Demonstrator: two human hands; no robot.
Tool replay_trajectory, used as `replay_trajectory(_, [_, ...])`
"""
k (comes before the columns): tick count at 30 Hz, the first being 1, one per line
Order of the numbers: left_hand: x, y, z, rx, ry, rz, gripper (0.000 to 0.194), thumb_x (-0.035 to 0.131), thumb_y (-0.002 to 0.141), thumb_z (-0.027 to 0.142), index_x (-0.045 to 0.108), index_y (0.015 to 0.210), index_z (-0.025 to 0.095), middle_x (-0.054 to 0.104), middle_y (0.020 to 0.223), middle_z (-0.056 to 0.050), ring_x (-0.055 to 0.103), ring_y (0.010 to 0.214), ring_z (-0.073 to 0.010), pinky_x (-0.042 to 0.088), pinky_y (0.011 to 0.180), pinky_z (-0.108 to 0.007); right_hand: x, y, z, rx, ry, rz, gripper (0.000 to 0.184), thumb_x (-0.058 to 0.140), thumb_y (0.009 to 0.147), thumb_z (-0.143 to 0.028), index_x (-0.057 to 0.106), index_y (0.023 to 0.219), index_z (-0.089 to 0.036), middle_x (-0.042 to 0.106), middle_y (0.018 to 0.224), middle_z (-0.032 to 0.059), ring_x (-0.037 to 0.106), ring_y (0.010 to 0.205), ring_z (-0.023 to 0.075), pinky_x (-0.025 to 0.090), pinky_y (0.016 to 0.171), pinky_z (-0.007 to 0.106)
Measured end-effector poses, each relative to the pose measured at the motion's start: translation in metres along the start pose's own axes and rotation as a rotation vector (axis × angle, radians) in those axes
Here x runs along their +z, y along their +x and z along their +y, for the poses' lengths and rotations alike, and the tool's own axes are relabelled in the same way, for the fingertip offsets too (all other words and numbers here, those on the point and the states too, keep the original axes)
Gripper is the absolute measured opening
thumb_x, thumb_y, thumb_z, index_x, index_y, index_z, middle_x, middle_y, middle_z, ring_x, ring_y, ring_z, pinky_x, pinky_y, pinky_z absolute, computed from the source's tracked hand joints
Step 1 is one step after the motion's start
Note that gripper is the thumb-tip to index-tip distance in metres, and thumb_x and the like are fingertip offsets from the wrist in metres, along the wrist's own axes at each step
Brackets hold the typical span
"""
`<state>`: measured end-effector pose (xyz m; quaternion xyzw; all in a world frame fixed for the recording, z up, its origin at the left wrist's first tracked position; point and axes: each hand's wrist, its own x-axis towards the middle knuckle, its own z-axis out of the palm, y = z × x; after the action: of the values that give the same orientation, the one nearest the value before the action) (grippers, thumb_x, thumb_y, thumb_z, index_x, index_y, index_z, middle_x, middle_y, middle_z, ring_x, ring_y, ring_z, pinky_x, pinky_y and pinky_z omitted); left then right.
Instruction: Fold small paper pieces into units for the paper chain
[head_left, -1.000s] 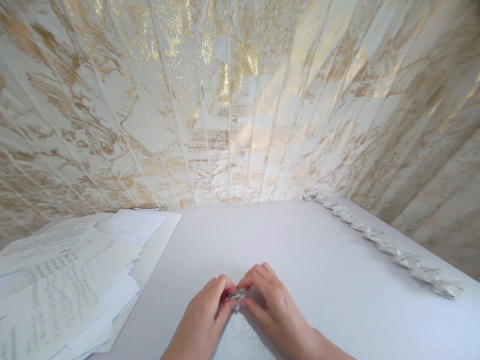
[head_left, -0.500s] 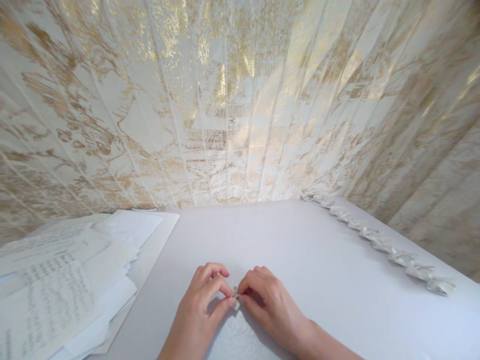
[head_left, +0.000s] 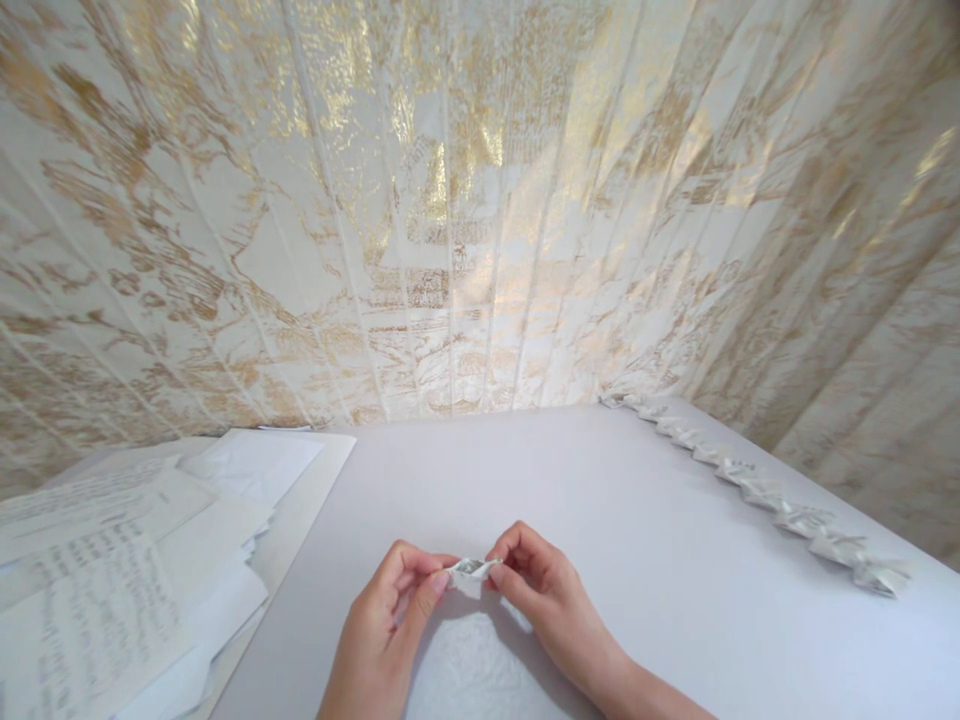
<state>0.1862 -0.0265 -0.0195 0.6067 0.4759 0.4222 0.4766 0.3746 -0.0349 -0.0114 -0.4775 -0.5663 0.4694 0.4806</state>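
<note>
A small folded paper piece, white with grey print, is held between both hands just above the white table. My left hand pinches its left end with thumb and fingertips. My right hand pinches its right end the same way. The piece is stretched sideways between the two pinches.
A loose stack of handwritten paper sheets lies at the left of the table. A row of several similar folded paper pieces runs along the table's right edge. A white and gold curtain hangs right behind the table.
The hands have lifted slightly and drawn apart, pulling the folded paper piece open sideways; before, they were pressed close together over it on the table.
</note>
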Motion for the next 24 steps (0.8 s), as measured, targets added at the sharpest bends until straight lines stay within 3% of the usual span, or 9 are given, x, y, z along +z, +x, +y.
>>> replay_trajectory(4, [-0.0002, -0.0016, -0.0021, 0.027, 0.04, 0.001, 0.026, 0.055, 0.091, 0.047, 0.056, 0.084, 0.023, 0.074, 0.089, -0.002, 0.069, 0.083, -0.0179, 0.053, 0.076, -0.026, 0.0022, -0.0038, 0.0015, -0.067, -0.037, -0.061, 0.008, 0.059, 0.086, -0.025, 0.054, 0.085, -0.02, 0.059, 0.079, 0.0002, 0.054, 0.072, 0.0141, 0.043, 0.068, 0.026])
replay_trajectory(9, [-0.002, -0.0031, -0.0022, 0.119, 0.229, -0.02, 0.022, 0.051, 0.094, 0.043, 0.058, 0.085, 0.024, 0.073, 0.086, -0.001, 0.071, 0.086, -0.0177, 0.052, 0.078, -0.025, 0.0046, -0.0092, 0.0002, -0.161, -0.101, -0.116, 0.021, 0.062, 0.084, -0.026, 0.052, 0.103, -0.022, 0.06, 0.089, 0.0002, 0.056, 0.074, 0.0134, 0.046, 0.068, 0.025])
replay_trajectory(13, [-0.0004, -0.004, 0.0026, 0.247, 0.309, -0.075, 0.014, 0.048, 0.095, 0.035, 0.059, 0.099, 0.026, 0.071, 0.092, 0.001, 0.068, 0.089, -0.0148, 0.05, 0.082, -0.022, 0.0016, -0.0091, 0.0005, -0.143, -0.204, -0.065, 0.006, 0.06, 0.086, -0.022, 0.058, 0.092, -0.021, 0.062, 0.08, -0.0018, 0.057, 0.073, 0.0132, 0.044, 0.071, 0.024])
replay_trajectory(16, [0.001, -0.0031, 0.0045, 0.251, 0.325, -0.154, 0.01, 0.052, 0.092, 0.033, 0.059, 0.091, 0.025, 0.068, 0.086, 0.003, 0.066, 0.081, -0.0136, 0.049, 0.078, -0.02, -0.0011, -0.0084, 0.0012, -0.15, -0.228, -0.071, 0.003, 0.064, 0.086, -0.021, 0.061, 0.087, -0.02, 0.063, 0.076, -0.003, 0.059, 0.072, 0.0134, 0.045, 0.072, 0.024])
replay_trajectory(24, [-0.0015, -0.0039, 0.0032, 0.244, 0.388, -0.052, 0.008, 0.062, 0.085, 0.029, 0.059, 0.079, 0.025, 0.064, 0.072, 0.007, 0.063, 0.069, -0.0117, 0.047, 0.068, -0.018, -0.0008, -0.0102, -0.0008, -0.192, -0.293, -0.079, 0.003, 0.062, 0.085, -0.017, 0.062, 0.084, -0.02, 0.065, 0.076, -0.0029, 0.06, 0.073, 0.013, 0.045, 0.072, 0.021])
